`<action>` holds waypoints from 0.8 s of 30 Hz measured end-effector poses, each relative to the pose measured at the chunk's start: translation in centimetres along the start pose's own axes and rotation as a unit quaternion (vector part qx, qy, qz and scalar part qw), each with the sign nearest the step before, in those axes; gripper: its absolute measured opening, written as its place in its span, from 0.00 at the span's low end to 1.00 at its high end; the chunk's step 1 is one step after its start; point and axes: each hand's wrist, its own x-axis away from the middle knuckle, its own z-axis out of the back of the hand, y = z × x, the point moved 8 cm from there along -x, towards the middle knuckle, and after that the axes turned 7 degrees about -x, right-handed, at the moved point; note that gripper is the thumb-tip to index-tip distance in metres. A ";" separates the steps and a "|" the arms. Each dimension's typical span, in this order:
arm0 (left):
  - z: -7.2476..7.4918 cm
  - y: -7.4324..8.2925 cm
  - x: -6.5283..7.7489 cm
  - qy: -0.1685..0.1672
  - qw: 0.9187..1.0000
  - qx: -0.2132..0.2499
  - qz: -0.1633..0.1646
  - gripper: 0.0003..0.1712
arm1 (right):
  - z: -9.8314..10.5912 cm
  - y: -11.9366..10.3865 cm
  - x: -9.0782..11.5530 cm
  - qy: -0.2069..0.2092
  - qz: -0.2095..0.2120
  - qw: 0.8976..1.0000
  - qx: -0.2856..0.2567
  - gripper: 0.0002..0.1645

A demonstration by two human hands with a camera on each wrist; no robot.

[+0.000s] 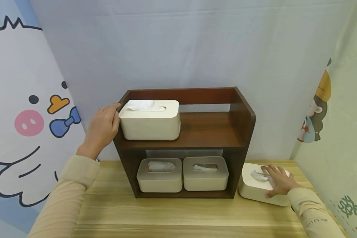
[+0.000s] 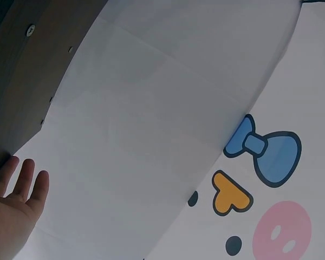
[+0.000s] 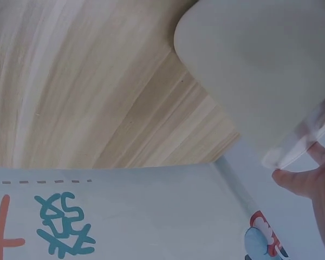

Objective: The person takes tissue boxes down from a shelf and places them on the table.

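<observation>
My right hand [image 1: 279, 181] spans the top of a cream tissue box [image 1: 256, 191] on the table, right of the shelf. Its thumb is at the front side and its fingers reach toward the back edge. In the right wrist view, fingertips touch the rim of that box [image 3: 254, 70]. At the upper left, my left hand [image 1: 104, 127] touches the left side of a dark brown two-tier shelf [image 1: 208, 132]. A cream tissue box [image 1: 150, 125] stands beside it on the upper tier. In the left wrist view, several fingers extend by the shelf's edge [image 2: 43, 59].
Two tissue boxes, one left [image 1: 159, 181] and one right [image 1: 205, 180], sit side by side on the lower tier. The light wooden table [image 1: 166, 215] carries the shelf. A pale cloth wall [image 1: 196, 49] stands behind, with cartoon-printed panels [image 1: 18, 82] at the sides.
</observation>
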 end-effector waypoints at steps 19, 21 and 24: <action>-0.2 -0.1 0.0 -0.006 1.000 0.003 0.002 0.21 | 1.8 0.2 -0.4 -0.007 -0.014 1.000 0.025 0.61; -0.2 -0.1 0.0 -0.007 1.000 0.003 0.002 0.22 | 2.2 0.0 -0.4 -0.008 -0.009 1.000 0.024 0.61; -0.1 -0.1 0.0 -0.010 1.000 0.006 0.003 0.22 | 3.0 -0.5 -0.4 -0.007 0.010 1.000 0.017 0.60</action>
